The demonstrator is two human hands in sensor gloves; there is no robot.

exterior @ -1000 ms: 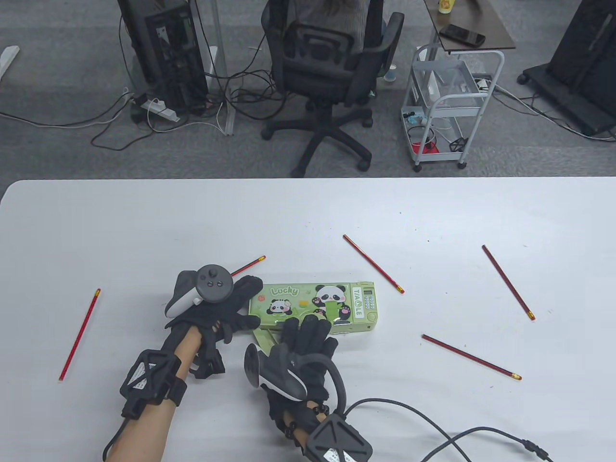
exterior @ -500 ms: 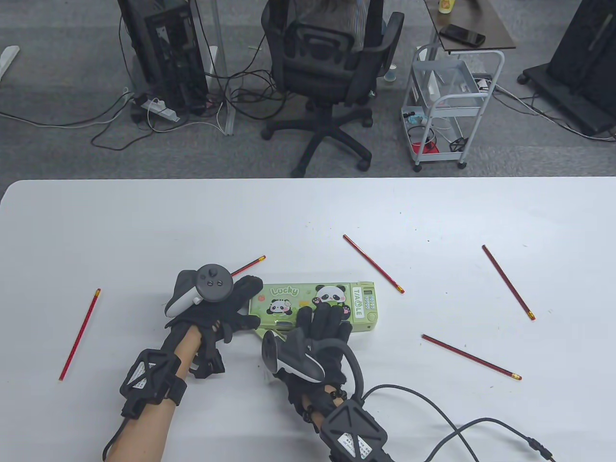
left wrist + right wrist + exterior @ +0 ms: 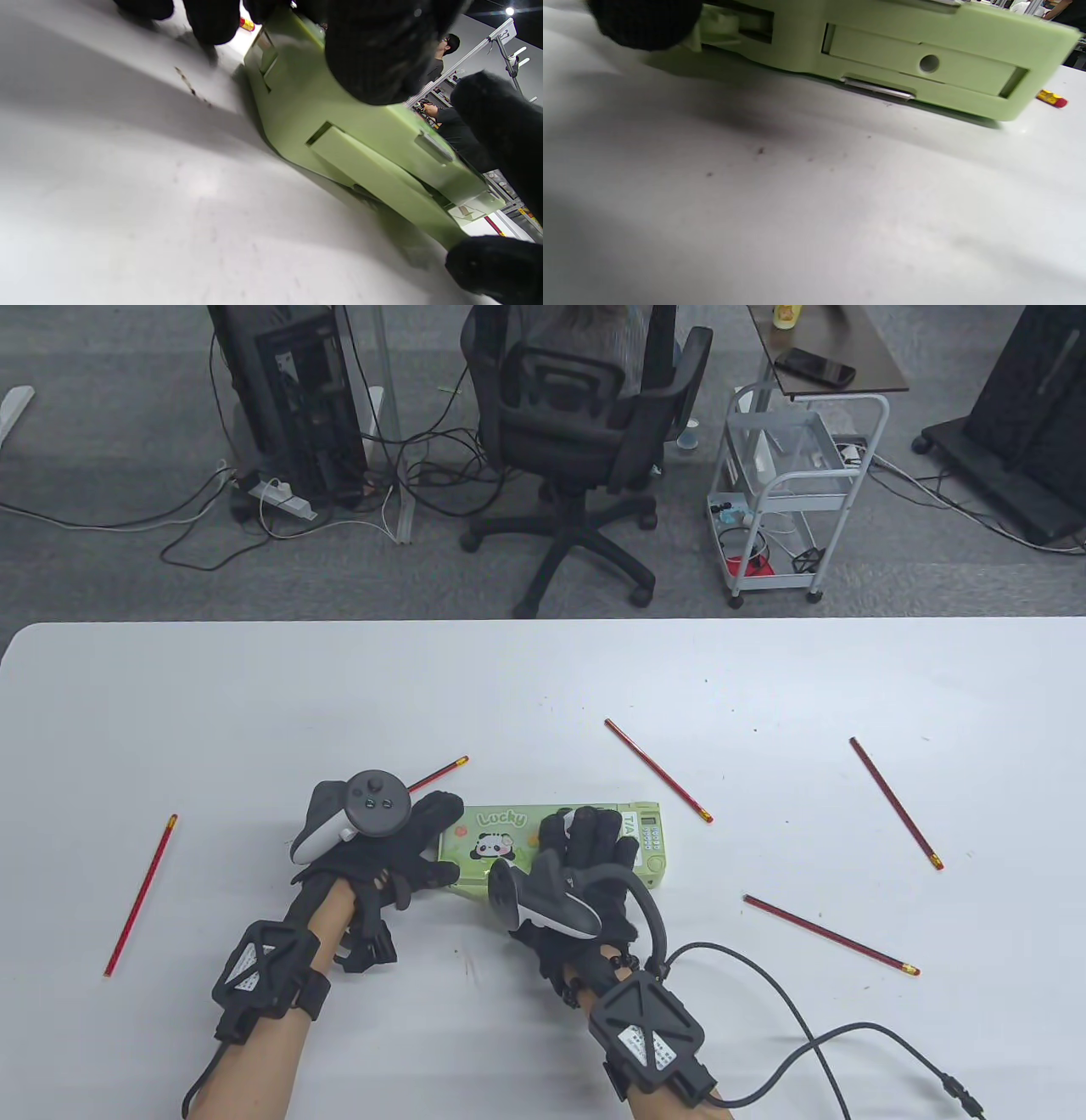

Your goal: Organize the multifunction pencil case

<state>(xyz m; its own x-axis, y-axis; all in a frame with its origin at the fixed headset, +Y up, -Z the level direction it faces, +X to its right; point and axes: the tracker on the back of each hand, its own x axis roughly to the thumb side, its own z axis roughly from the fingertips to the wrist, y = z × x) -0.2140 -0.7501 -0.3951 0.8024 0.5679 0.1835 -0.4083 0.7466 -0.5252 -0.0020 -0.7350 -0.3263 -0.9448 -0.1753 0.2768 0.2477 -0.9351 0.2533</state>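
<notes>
The green panda pencil case (image 3: 496, 841) lies flat near the table's front middle. My left hand (image 3: 433, 844) grips its left end, thumb on the near side and fingers over the far corner. My right hand (image 3: 585, 840) rests on the lid with its fingers spread. In the left wrist view a green flap (image 3: 382, 186) sticks out of the case's near side (image 3: 297, 97). In the right wrist view my thumb (image 3: 645, 21) touches the near side of the case (image 3: 925, 55). Several red pencils lie loose, among them one on the left (image 3: 140, 895), one behind the left hand (image 3: 437, 774) and one right of centre (image 3: 657, 770).
Two more red pencils lie on the right, one far (image 3: 896, 803) and one near (image 3: 830, 935). My right glove's cable (image 3: 806, 1044) trails over the table's front right. Beyond the far table edge (image 3: 543, 621) stand an office chair and a cart.
My right hand has moved forward and right from the case's near side onto its lid. The left hand and the case have stayed in place.
</notes>
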